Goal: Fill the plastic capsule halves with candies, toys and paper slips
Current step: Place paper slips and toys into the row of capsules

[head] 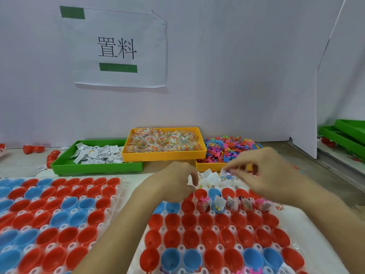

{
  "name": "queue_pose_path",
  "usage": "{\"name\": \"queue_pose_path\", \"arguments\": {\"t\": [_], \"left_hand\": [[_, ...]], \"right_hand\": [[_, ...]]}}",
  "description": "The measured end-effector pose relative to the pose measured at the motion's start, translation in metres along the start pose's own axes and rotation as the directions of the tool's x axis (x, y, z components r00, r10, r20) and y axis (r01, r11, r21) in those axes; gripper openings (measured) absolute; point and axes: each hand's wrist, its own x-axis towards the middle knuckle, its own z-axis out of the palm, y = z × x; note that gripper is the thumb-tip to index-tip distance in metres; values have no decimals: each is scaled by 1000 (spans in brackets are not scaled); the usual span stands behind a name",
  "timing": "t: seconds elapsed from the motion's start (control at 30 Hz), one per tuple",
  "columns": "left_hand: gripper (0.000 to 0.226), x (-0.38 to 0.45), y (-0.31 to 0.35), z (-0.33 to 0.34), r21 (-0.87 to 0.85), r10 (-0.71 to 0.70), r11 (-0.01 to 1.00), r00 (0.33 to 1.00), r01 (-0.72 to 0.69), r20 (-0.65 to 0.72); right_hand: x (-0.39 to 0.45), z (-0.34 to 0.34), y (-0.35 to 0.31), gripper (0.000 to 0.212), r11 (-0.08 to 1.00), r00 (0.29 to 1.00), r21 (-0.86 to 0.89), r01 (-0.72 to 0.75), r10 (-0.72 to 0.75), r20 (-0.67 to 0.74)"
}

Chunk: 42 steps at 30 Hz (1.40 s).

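The right hand [262, 173] pinched a small paper slip [224, 172] above the far row of capsule halves [217, 202]; the left hand [177, 182] hovered curled, apparently holding nothing. A hasty drop could miss its cup, likely leaving a half short.

red and blue capsule halves [205, 222] sit open-side-up, several already filled.

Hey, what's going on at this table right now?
A person is filling plastic capsule halves set in a white holder tray. Both hands hover over its far rows: the right hand pinches small items, the left hand is curled beside it. A few far-row halves already hold slips and toys; most are empty. Paper slips, candies and toys wait in trays behind.
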Motion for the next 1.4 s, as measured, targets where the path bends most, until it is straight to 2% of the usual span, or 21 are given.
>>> {"name": "queue_pose_path", "arguments": {"t": [0.07,0.13,0.27,0.33,0.43,0.57,0.7,0.9,1.23,1.4], "left_hand": [[25,1,-5,0,63,-62,996,998,64,-22],[29,1,-10,0,115,-125,985,991,130,-48],[36,2,-17,3,145,-200,968,979,203,-41],[37,3,-18,7,151,-216,963,975,221,-49],[36,5,-18,13,164,-237,954,965,252,-109],[34,6,-18,19,166,-255,941,941,294,-221],[21,6,-14,24,195,-258,921,903,338,-345],[16,8,-15,25,168,-275,917,880,361,-388],[19,7,-22,24,167,-325,887,838,431,-438],[20,7,-23,21,147,-343,892,851,428,-397]], "right_hand": [[-1,-7,31,17,990,972,20,-140,141,-187],[-6,-9,65,19,951,912,40,-306,305,-276],[-27,7,110,25,858,796,161,-487,512,-322],[-34,15,121,24,831,773,143,-538,554,-309],[-38,18,127,23,813,772,76,-578,574,-274],[-45,22,131,19,780,771,13,-626,622,-136],[-49,18,129,19,787,784,-7,-618,615,-87],[-57,8,129,22,761,761,-92,-642,647,41],[-55,15,133,17,771,776,-90,-630,628,-58],[-53,16,134,21,784,784,-66,-617,604,-147]]}}
